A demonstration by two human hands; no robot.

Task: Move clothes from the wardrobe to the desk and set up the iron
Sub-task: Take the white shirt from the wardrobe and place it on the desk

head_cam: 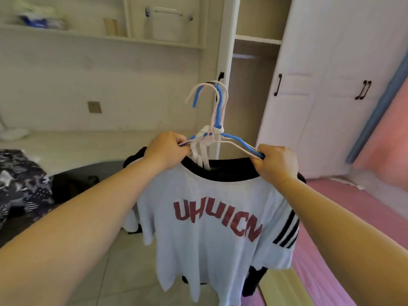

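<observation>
Both hands carry the hangers [217, 131] mid-room: left hand [167, 149] and right hand [276, 162] each pinch a hanger arm. The shirt [209, 217] hangs free. Best keep the bundle level and high until the surface [88, 146].

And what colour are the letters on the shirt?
Dark red, on the white T-shirt with a black collar; the head view shows them plainly.
</observation>
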